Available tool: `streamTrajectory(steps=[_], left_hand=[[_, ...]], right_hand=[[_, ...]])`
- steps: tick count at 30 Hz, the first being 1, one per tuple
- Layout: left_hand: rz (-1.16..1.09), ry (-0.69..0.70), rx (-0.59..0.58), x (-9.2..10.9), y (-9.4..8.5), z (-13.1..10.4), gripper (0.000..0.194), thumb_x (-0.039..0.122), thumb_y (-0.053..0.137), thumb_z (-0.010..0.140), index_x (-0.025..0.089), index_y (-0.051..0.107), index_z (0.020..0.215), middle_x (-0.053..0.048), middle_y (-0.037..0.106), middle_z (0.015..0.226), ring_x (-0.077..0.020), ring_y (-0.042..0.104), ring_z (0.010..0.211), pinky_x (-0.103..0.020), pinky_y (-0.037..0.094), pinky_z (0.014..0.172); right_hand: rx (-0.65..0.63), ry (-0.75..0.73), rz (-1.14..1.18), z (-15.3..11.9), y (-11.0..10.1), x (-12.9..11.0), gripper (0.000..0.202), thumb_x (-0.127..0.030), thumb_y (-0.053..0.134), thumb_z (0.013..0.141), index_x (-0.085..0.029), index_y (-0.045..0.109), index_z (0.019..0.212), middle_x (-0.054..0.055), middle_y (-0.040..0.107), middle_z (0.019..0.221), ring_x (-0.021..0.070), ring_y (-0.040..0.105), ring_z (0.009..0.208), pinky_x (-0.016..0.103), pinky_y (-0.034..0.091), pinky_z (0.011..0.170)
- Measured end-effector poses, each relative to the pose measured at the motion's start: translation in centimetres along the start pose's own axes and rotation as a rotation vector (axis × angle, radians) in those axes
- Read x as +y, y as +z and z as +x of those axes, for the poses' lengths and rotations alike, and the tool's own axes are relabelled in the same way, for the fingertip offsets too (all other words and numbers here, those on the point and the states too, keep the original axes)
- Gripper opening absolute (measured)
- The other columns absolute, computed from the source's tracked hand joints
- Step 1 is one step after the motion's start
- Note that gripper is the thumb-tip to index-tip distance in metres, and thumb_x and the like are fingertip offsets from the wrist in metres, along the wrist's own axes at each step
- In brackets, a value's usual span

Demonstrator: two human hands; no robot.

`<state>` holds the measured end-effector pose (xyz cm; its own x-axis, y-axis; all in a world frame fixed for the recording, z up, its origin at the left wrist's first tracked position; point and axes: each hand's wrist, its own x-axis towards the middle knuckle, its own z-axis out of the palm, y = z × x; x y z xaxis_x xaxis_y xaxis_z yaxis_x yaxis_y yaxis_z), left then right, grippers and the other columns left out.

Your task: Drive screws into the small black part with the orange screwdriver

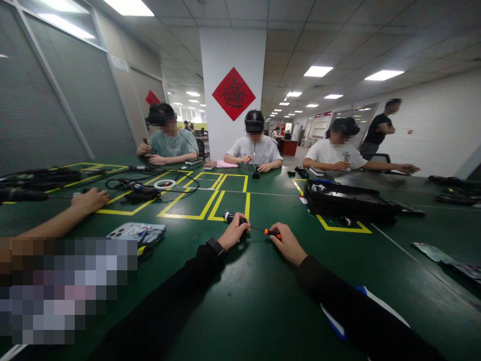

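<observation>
Just above the green table (233, 311), my left hand (233, 233) is closed around a small black cylindrical part (227, 216) with a white band at its end. Fingers cover most of that part, so its full shape is hidden. My right hand (288, 243) grips the orange and black handle of a screwdriver (267, 232). The thin shaft points left, and its tip meets the part at my left fingers; whether it sits in a screw cannot be made out.
An open black case (345, 198) lies at right, near a small black cylinder (346, 221). Cables and a white ring (164, 184) are at left. A co-worker's hand (90, 200) reaches in beside a phone-like item (137, 231). A blue and white item (338, 321) lies under my right sleeve. Three seated people work opposite.
</observation>
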<state>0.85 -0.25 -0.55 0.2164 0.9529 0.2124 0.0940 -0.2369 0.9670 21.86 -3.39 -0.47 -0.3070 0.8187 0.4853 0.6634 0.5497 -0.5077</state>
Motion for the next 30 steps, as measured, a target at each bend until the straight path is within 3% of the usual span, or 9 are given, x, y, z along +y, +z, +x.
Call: streamTrajectory(steps=[6,12,19,26,30], left_hand=[[-0.012,0.048,0.021,-0.19,0.12,0.01,0.024,0.033,0.050,0.074,0.018,0.039,0.089,0.002,0.050,0.076,-0.0090,0.057,0.066,-0.025,0.043,0.065],[-0.008,0.056,0.024,-0.41,0.16,0.10,0.024,0.035,0.049,0.074,0.018,0.039,0.088,0.003,0.049,0.070,-0.0082,0.054,0.060,-0.023,0.042,0.061],[0.028,0.076,0.011,-0.17,0.23,0.03,0.024,0.036,0.051,0.073,0.018,0.040,0.085,0.004,0.047,0.067,-0.0070,0.052,0.055,-0.021,0.041,0.055],[0.006,0.081,0.012,-0.09,0.37,0.11,0.022,0.033,0.051,0.072,0.018,0.041,0.084,0.003,0.048,0.071,-0.0069,0.052,0.057,-0.021,0.041,0.057],[-0.014,0.078,0.007,0.00,0.43,0.15,0.023,0.032,0.052,0.071,0.018,0.043,0.085,0.003,0.048,0.075,-0.0063,0.052,0.058,-0.021,0.042,0.058]], right_hand=[[-0.005,0.032,0.011,0.21,0.24,0.15,0.019,-0.026,0.047,0.079,-0.017,0.053,0.095,0.006,0.052,0.093,0.0167,0.046,0.089,0.032,0.037,0.081],[0.005,-0.032,-0.026,0.38,0.35,0.16,0.021,-0.022,0.038,0.083,-0.019,0.058,0.084,0.007,0.050,0.098,0.0182,0.042,0.098,0.036,0.033,0.088],[-0.024,-0.026,0.018,0.14,-0.17,-0.30,0.016,-0.019,0.049,0.076,-0.018,0.053,0.092,0.005,0.052,0.092,0.0176,0.045,0.089,0.033,0.037,0.081],[-0.035,-0.019,-0.008,0.38,0.41,-0.01,0.023,-0.022,0.035,0.085,-0.017,0.056,0.088,0.006,0.054,0.087,0.0162,0.047,0.086,0.032,0.036,0.081],[-0.031,-0.036,-0.004,0.30,0.18,-0.19,0.016,-0.023,0.043,0.081,-0.017,0.056,0.089,0.005,0.054,0.087,0.0164,0.047,0.086,0.031,0.037,0.079]])
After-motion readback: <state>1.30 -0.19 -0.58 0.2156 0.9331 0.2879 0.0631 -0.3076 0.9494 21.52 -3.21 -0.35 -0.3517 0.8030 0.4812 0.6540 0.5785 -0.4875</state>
